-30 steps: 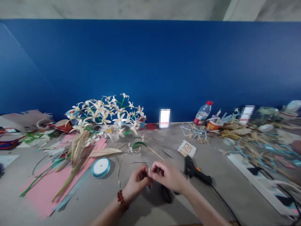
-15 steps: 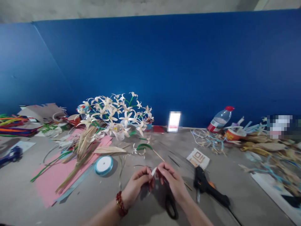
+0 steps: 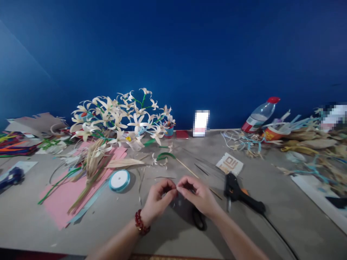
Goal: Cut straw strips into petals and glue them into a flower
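My left hand [image 3: 158,198], with a red beaded bracelet at the wrist, and my right hand [image 3: 200,198] meet at the fingertips over the table. Both are closed in a pinch. The small white petal-like strip seen between them a moment ago is now mostly hidden by the fingers. Under my right hand a black scissor handle [image 3: 200,220] shows; the blades are covered. Beyond the hands lies a thin wooden stick [image 3: 187,168] beside a curved green stem [image 3: 166,155] with small white petals around it.
White handmade flowers [image 3: 118,121] on green stems stand at the back left. A ribbon spool [image 3: 119,180] and pink paper [image 3: 58,202] lie at left. To the right are a black glue gun [image 3: 244,195] with its cord, a tilted bottle [image 3: 260,113] and dried husks [image 3: 317,141].
My view has tipped down, showing the table's near edge. My fingertips have come together, and the white strip that showed between them is now mostly covered.
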A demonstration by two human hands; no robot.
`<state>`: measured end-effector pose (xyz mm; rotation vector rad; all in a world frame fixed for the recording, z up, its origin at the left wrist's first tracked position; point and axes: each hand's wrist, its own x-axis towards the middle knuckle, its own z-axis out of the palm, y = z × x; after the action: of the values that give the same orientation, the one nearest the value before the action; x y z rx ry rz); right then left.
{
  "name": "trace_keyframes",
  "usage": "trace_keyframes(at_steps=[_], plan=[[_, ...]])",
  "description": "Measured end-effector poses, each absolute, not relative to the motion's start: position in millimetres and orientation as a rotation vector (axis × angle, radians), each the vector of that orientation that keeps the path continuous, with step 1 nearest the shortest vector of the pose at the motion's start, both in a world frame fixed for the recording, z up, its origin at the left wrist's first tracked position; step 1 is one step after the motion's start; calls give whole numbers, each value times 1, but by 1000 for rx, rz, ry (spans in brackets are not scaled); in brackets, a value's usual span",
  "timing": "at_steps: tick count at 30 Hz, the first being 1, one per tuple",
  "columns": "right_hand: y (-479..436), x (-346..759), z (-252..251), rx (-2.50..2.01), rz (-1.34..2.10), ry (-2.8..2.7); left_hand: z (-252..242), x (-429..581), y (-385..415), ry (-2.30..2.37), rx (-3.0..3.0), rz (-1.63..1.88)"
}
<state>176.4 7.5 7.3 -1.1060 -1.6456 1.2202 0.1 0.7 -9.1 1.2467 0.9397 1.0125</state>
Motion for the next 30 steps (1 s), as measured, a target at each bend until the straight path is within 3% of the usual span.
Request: trace_keyframes(at_steps=[11, 20, 30], plan=[[-3, 170, 3, -1213, 876, -1823, -6, 5, -3, 1168, 1644, 1107], [-9, 172, 7, -1083, 646, -1639, -9, -6, 7, 1268, 1711, 1160], [-9, 166, 1, -1119, 718, -1697, 4, 3, -3, 1067, 1805, 1040]])
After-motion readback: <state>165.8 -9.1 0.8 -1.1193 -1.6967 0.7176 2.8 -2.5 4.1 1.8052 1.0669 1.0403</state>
